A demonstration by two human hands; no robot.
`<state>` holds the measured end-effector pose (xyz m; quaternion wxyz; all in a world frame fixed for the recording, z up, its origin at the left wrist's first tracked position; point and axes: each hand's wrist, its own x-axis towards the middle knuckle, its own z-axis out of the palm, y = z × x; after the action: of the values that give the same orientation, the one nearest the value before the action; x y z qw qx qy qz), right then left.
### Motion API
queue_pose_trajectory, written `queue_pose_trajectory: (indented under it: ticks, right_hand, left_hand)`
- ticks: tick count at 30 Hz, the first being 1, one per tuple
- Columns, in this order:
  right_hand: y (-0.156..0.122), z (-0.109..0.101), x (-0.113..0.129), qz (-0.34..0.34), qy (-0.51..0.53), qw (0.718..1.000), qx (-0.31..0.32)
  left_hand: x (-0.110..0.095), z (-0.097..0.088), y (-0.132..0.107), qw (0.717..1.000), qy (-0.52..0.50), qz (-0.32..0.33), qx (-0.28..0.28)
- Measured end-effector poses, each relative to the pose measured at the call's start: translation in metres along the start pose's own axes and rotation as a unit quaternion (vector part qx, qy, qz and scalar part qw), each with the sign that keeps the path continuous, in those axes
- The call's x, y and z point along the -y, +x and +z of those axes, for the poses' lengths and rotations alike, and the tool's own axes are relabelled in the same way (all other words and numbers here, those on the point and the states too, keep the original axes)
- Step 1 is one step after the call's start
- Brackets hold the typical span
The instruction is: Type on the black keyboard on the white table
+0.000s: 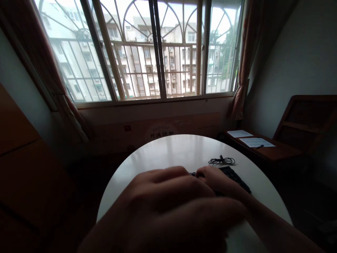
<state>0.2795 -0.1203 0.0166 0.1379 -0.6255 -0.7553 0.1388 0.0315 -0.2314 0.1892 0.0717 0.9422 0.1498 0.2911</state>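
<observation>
Resting curled at the already laid-out keyboard (235, 178) on the table (168, 149), my right hand (212, 175) is hiding any grip, my left hand (168, 202) is arching nearer me, its hold impossible to tell, and a cable (222, 160) is lying beyond, bundled, not unwound.

Home interior, by its furnishings. Far side: wide window (158, 52) with arched metal grille (179, 44); multi-storey building (142, 63) with balconies and air-conditioning units beyond. Tied-back curtains (37, 52) at left and right of window. Near: round white table (118, 182). Right: wooden seat (286, 153) with backrest, bearing paper sheets (255, 142). Left: brown panelled furniture (23, 172).
</observation>
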Motion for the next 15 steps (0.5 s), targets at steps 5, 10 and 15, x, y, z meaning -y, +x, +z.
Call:
queue_pose_trajectory:
  ticks: [5,10,15]
  right_hand:
    - [0.0,-0.006,-0.011,-0.042,0.008,0.999,0.015]
    - [0.009,0.004,-0.013,-0.054,-0.005,0.998,-0.011]
    - [0.009,0.003,-0.011,-0.05,-0.022,0.998,-0.007]
  left_hand:
    - [0.044,-0.008,0.015,0.979,0.048,-0.161,0.115]
    - [0.119,0.023,0.034,0.939,0.16,-0.275,0.133]
    - [0.184,0.102,0.045,0.909,0.174,-0.309,0.217]
